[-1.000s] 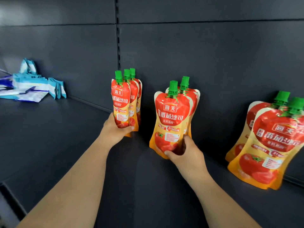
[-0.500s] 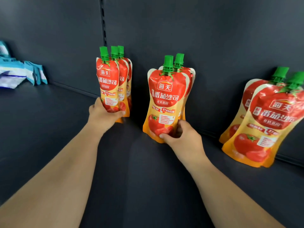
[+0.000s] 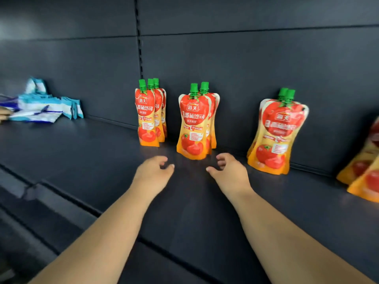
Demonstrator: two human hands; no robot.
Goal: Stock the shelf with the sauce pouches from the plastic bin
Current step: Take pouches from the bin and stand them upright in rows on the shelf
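Red-and-orange tomato sauce pouches with green caps stand upright against the back wall of the dark shelf [image 3: 205, 212]. The left group [image 3: 148, 117] holds three pouches. A middle group [image 3: 194, 126] of two or three stands to its right, then a pair [image 3: 276, 136]. More pouches [image 3: 365, 167] are cut off at the right edge. My left hand [image 3: 153, 173] hovers empty, fingers apart, in front of the left group. My right hand [image 3: 229, 171], also empty with fingers spread, is just right of the middle group's base. Neither hand touches a pouch. The plastic bin is out of view.
A heap of blue-and-white packets [image 3: 45, 105] lies at the far left of the shelf by the back wall. The shelf's front edge [image 3: 67, 197] runs diagonally at lower left, with a lower ledge beyond it.
Both hands have let go of the left and middle pouch groups and drawn back toward me. The pouches stay standing. The camera has pulled back and shifted, bringing more of the shelf into view.
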